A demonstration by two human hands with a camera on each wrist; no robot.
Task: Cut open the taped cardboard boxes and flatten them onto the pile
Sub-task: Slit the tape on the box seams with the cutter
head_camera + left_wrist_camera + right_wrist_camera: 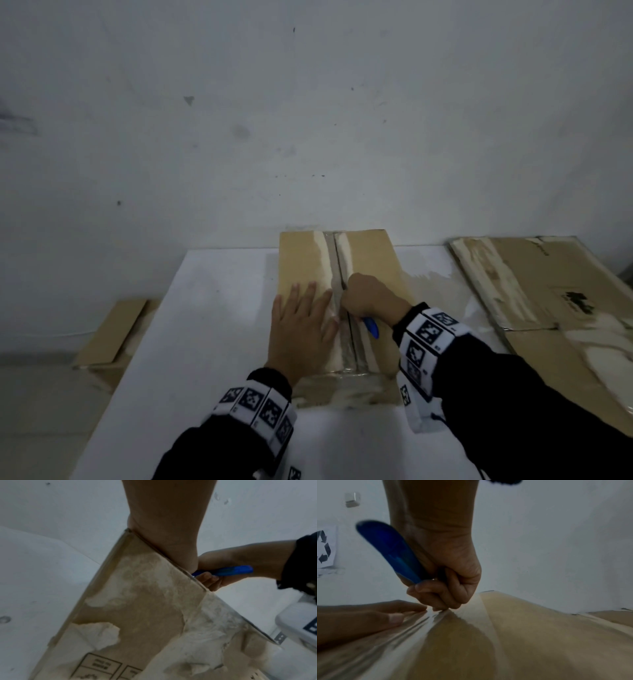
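A brown cardboard box (301, 263) stands on the white table (212, 342), its top seam covered with clear tape (342, 260). My left hand (301, 325) lies flat, fingers straight, on the box's left top flap beside the seam. My right hand (368, 298) grips a blue-handled cutter (371, 327) in a fist, its tip down on the taped seam near the box's middle. The right wrist view shows the blue cutter (390, 550) and the curled right hand (447, 582) on the shiny tape (436, 616). From the left wrist, the box side (137, 608) and cutter (228, 570) show.
A pile of flattened cardboard (548, 308) lies on the table at the right. More cardboard (113, 332) sits lower at the left, beyond the table's edge. A white wall (308, 120) stands right behind the box. A recycling sign (324, 547) hangs on the wall.
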